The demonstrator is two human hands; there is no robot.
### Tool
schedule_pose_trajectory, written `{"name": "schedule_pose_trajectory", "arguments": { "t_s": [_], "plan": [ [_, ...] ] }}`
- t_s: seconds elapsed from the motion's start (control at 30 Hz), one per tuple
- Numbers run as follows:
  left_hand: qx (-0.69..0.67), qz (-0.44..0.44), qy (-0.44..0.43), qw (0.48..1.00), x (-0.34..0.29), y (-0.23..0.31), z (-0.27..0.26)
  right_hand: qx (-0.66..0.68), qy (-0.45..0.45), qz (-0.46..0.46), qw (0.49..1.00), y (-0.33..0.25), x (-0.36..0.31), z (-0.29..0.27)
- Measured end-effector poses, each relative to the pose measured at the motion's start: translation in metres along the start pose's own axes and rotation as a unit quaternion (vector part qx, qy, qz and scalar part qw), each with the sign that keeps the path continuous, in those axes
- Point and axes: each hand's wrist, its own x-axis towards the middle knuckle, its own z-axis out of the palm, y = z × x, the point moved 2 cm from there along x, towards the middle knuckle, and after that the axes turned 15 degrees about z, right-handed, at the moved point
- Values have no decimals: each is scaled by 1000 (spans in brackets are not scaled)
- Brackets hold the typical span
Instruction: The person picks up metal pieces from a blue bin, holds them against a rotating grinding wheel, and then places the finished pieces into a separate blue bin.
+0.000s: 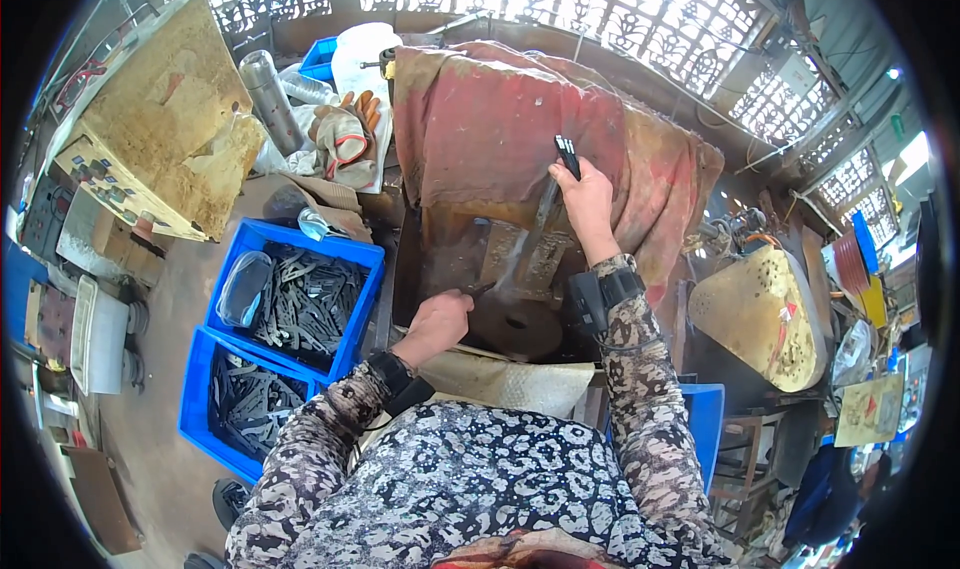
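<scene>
My right hand [588, 197] is raised in front of the red cloth and closed around a small bundle of dark flat strips [567, 155] with pale ends. Just below that hand, a grey tube [546, 207] slants down into the open machine box. Lower and to the left, my left hand [438, 323] is closed on a thin dark metal piece [484, 289], mostly hidden by the fingers. That piece is near a round brown disc [518, 331] with a dark centre hole. A pale streak of spray or dust shows above the disc.
A dirty red cloth [490, 119] drapes over the machine's back. Two blue crates [262, 231] of dark metal strips stand at left, the upper one also holding a clear tub [243, 287]. Gloves [345, 134] lie beyond. A yellowish triangular guard [755, 319] is at right.
</scene>
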Motion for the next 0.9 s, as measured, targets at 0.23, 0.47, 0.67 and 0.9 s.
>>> {"name": "schedule_pose_trajectory", "arguments": {
  "t_s": [0.23, 0.47, 0.67, 0.9],
  "plan": [
    [-4, -8, -5, 1000, 2, 0, 1, 7, 1, 1, 1000, 5, 5, 3],
    [-7, -3, -1, 1000, 1, 0, 0, 17, -6, 2, 1000, 5, 4, 2],
    [2, 5, 3, 1000, 1, -1, 2, 20, -10, 7, 1000, 4, 4, 2],
    [1, 4, 2, 1000, 1, 0, 0, 21, -11, 7, 1000, 4, 4, 2]
  ]
}}
